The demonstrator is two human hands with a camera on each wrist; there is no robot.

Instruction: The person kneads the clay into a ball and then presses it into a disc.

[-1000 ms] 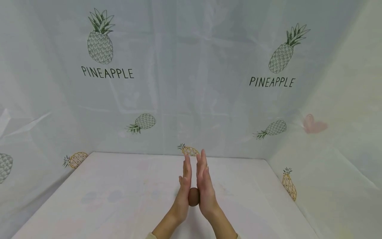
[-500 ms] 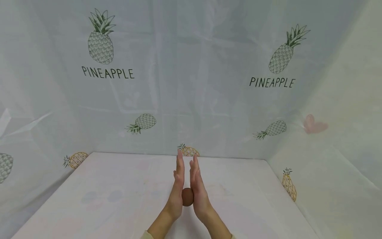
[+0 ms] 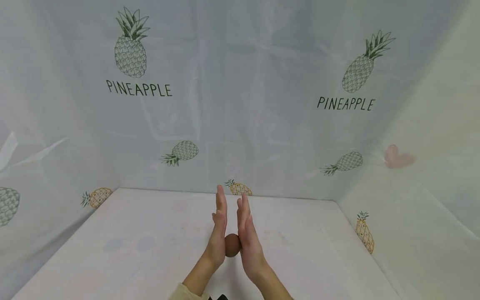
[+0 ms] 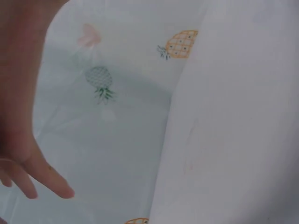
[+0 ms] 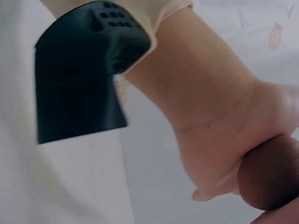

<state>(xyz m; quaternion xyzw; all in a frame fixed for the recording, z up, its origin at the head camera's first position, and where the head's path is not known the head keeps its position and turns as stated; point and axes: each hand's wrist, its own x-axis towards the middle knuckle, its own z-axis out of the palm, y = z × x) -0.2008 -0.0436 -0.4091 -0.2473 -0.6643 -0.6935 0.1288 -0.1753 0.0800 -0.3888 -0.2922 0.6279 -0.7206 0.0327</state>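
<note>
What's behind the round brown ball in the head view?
Above and below the round brown ball, a pale, flat, faintly printed tabletop shows. The patch directly behind the ball is covered, so what lies there cannot be told.

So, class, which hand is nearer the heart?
Right. The right hand is left of the heart, lower down; the left hand is farther left, across the ball.

brown ball [image 3: 232, 245] btwn L hand [image 3: 217, 236] & R hand [image 3: 250, 243], fingers [image 3: 221, 203] straight, white tbl [image 3: 318, 246]
</note>
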